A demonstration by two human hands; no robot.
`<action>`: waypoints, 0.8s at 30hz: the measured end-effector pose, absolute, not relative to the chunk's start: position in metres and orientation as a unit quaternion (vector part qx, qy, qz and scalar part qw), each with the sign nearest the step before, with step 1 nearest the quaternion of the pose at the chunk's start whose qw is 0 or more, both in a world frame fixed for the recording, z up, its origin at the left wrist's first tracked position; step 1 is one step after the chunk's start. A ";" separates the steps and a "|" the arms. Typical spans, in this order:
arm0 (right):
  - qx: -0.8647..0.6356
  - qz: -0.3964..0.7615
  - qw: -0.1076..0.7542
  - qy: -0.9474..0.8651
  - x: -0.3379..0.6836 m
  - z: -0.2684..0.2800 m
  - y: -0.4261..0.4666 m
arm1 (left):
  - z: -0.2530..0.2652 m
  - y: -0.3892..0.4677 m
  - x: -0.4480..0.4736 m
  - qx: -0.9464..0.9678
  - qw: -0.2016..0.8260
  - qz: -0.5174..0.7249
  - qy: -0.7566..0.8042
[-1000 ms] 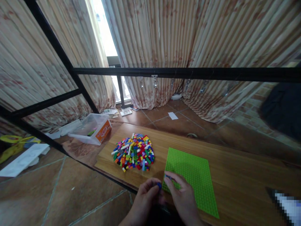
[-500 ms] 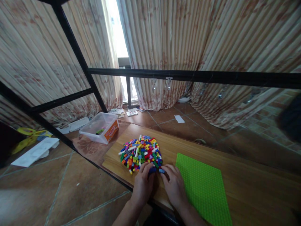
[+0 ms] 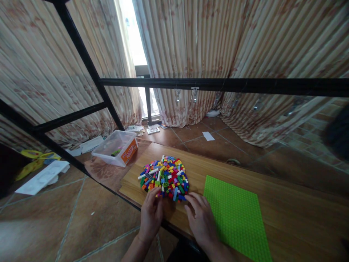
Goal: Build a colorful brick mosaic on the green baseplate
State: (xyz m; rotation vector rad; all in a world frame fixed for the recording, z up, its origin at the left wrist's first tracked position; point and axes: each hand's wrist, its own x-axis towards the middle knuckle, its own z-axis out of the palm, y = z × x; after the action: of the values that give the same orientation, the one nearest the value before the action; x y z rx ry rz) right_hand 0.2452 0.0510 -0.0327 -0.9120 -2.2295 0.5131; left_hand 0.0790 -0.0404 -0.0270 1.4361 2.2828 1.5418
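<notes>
A round, flat heap of many-coloured toy building bricks lies on the wooden board. At its near left edge, my left hand rests with curved fingers, the fingertips against the bricks and nothing visibly held. My right hand is at the near right edge, thumb and fingers apart. Its fingertips are close to a dark blue brick; whether they touch it I cannot tell. A light blue brick lies on the heap between the hands. To the right of my right hand is a green studded baseplate.
The wooden board extends to the right. Beyond the heap on the left stands a clear plastic box with an orange label and a few green pieces inside. A black metal rail crosses ahead, before curtains. Papers lie on the tiled floor.
My left hand has moved left along the heap's near edge, away from my right hand. The right hand no longer pinches the light blue brick, and its fingers have spread.
</notes>
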 end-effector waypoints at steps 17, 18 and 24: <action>-0.346 0.180 0.349 -0.852 0.262 -0.032 0.044 | -0.003 -0.005 -0.010 0.409 -0.015 0.278 0.869; -0.348 0.183 0.353 -0.849 0.263 -0.030 0.044 | -0.002 -0.006 -0.011 0.405 -0.015 0.292 0.866; -0.369 0.225 0.387 -0.815 0.271 -0.018 0.038 | 0.028 -0.016 0.026 0.308 0.164 0.483 0.803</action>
State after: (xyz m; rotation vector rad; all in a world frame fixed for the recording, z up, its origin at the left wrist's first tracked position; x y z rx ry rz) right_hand 0.2709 0.0384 -0.0176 -0.9393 -2.0735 0.5720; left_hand 0.0265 -0.0163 0.0280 0.8766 2.2903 1.3763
